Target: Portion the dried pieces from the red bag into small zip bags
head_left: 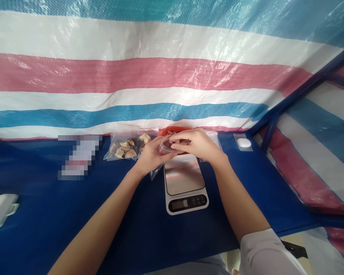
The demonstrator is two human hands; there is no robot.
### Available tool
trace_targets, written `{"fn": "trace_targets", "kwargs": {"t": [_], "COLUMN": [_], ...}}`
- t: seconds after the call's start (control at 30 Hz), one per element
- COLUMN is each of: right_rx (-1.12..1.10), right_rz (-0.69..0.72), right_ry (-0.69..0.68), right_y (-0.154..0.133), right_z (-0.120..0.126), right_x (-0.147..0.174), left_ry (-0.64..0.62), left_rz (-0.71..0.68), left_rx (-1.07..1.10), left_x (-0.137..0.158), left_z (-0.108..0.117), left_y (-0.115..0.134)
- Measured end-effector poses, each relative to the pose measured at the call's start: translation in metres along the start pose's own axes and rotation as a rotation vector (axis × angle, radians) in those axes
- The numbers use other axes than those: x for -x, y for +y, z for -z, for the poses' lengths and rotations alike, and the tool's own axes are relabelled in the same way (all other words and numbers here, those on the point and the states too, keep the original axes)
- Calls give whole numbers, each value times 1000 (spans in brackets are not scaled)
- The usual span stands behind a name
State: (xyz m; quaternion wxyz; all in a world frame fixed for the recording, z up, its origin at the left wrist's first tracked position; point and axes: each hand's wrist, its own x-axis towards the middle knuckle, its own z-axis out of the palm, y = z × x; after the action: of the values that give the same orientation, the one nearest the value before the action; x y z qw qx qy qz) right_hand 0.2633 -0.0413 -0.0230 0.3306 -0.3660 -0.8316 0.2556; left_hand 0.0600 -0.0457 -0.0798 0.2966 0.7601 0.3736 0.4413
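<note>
Above the far end of a kitchen scale point(185, 175), both of my hands meet at a clear plastic bag point(164, 147). My left hand point(149, 156) is closed on the bag's left side, thumb along its near edge. The fingers of my right hand point(201, 142) are bent together at the bag's mouth; what they pinch is too small to make out. Reddish-brown pieces show around the fingertips. Just behind my hands lies a red bag point(166, 131) with similar brown pieces, partly hidden. The scale has a bare metal plate and a dark display panel.
Clear bags of dried, mushroom-like pieces point(124, 147) lie left of my hands. A blurred-out packet point(80, 156) is farther left, and a white plastic device point(1, 210) sits at the left edge. A white oval object point(243, 143) rests at right. Striped sheeting point(149, 74) hangs behind the blue table point(126, 229).
</note>
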Motion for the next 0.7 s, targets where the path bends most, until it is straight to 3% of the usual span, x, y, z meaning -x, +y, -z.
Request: {"fn": "trace_targets", "kwargs": {"t": [0.1,0.27,0.4,0.53,0.7], "right_rx": [-24,140,312,453,531], "right_rz": [-105,-173,-212,-248,-222], "right_ry": [-11,-21,-126,-255,-303], "right_y": [8,37,48,39,30], "right_z": [13,26,21,8,-4], "right_x": [4,9,5,-2,-6], "left_ry": [27,50,68,63,54], "left_rz": [47,96,110,105,101], "left_rx": [-39,-72,-78,-71,-66], "left_x": [1,1,1,1,1], "left_z": [4,11,14,13,13], "left_y": [-3,-4,-2,-4,-5]}}
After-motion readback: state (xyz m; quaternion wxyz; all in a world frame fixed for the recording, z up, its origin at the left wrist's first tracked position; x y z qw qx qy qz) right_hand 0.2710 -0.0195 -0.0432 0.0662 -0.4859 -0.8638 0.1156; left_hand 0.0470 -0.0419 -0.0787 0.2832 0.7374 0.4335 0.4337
